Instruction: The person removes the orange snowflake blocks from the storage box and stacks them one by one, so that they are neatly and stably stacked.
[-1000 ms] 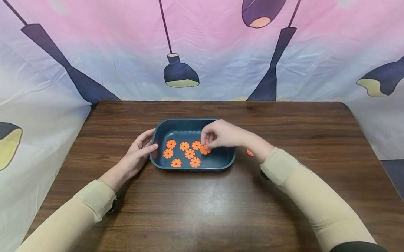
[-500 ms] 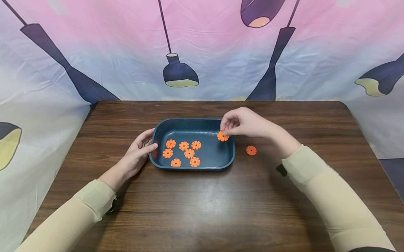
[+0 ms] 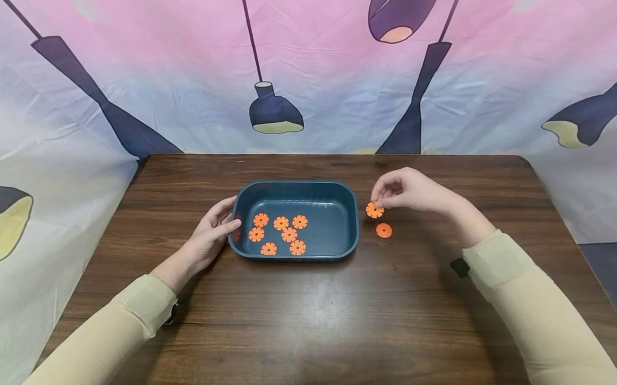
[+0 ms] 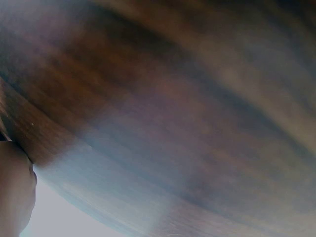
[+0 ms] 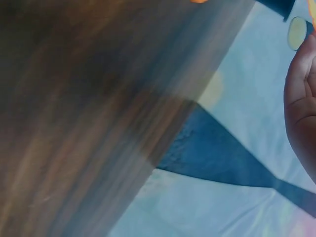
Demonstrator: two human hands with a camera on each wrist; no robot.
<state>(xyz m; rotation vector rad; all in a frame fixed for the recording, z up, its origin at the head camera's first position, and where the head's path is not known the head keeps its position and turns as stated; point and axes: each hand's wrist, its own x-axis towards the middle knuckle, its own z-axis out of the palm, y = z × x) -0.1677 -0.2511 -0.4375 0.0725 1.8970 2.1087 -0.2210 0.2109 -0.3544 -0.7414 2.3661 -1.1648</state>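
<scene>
the left hand (image 3: 205,237) grips the left edge of a dark blue tray (image 3: 332,233), its thumb on the rim and its fingers against the outer wall, partly hidden. the tray sits on the brown wooden table (image 3: 304,328), near the back edge and a little closer to the back left corner than to the back right one.

seven notched orange discs (image 3: 289,234) lie inside, all on the left and middle of the tray's floor — two by its left edge, two near its front edge, the rest between and behind.

the right hand (image 3: 410,189) pinches one more orange disc (image 3: 375,210) between thumb and fingers, past the tray's right edge; this disc is tilted up, and whether it touches the table i cannot tell. just in front of it a loose disc (image 3: 383,231) lies flat on the table, near the tray's right edge.

beige sleeves (image 3: 528,319) cover both forearms. beyond the table's back edge hangs a lamp-print cloth (image 3: 333,74).
</scene>
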